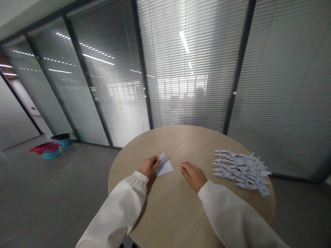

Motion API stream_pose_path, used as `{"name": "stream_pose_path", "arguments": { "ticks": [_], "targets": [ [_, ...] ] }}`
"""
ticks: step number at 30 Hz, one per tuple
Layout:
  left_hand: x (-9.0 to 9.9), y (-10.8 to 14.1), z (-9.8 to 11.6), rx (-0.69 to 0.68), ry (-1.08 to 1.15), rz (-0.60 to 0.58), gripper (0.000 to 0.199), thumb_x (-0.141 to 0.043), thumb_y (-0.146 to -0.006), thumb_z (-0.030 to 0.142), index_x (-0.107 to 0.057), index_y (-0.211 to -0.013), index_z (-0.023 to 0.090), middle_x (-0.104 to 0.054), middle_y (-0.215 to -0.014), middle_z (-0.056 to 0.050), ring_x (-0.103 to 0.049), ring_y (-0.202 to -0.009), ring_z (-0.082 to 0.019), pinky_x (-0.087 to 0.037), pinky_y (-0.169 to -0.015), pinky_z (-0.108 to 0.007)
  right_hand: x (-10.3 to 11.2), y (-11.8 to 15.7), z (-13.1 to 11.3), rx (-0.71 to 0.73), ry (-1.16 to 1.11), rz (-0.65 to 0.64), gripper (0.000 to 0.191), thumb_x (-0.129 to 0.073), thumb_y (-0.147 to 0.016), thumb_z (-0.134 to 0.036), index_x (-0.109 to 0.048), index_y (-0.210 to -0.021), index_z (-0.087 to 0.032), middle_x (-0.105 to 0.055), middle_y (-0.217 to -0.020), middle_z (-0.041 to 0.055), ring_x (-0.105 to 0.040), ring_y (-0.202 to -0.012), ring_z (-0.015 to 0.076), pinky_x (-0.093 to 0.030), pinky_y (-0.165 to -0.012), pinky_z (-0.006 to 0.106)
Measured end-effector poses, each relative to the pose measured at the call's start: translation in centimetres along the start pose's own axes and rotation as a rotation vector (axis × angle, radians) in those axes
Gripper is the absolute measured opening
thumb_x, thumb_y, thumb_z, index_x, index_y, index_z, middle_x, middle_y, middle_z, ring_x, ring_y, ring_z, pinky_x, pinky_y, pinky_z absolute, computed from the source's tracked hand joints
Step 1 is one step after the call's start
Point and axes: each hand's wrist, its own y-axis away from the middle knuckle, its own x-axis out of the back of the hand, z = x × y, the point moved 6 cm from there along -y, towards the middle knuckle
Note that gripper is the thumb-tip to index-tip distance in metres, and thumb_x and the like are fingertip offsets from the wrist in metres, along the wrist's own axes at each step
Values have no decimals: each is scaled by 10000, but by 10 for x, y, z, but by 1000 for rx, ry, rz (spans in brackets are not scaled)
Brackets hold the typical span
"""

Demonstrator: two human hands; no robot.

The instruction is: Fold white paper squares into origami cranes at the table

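My left hand [149, 166] pinches the left edge of a folded sheet of white paper [164, 167]. One flap of the sheet stands up at the top, and the lower part lies near the tabletop. To the right of the paper, my right hand [192, 175] hovers apart from it, fingers loosely bent and pointing left, with nothing visible in them. Further right, several folded white paper cranes [241, 168] sit in close rows.
The round wooden table [176, 210] carries the paper and the cranes. Glass partitions with blinds [191, 103] stand right behind it. On the floor at the left are a blue bin with a red bag [48, 150] and another with a black bag [62, 139].
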Motion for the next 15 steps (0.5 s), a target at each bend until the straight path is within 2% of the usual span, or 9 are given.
{"name": "stream_pose_path", "arguments": {
  "ticks": [8, 15],
  "targets": [
    [-8, 1, 4, -32, 119, -79, 282, -495, -715, 380, -625, -810, 149, -630, -700, -12, -542, -612, -121, -355, -558, -201, -9, 3, 7, 19, -51, -40, 235, -370, -828, -210, -507, -1019, -213, -578, -905, 42, -556, -791, 134, -445, -703, 248],
    [-14, 5, 7, -14, 103, -144, 312, -527, -694, 419, -639, -836, 165, -656, -761, -17, -576, -693, -136, -385, -607, -198, -10, 3, 10, 19, -78, -56, 245, -369, -823, -209, -502, -1028, -213, -579, -890, 40, -559, -776, 136, -452, -695, 255]
  ]
}}
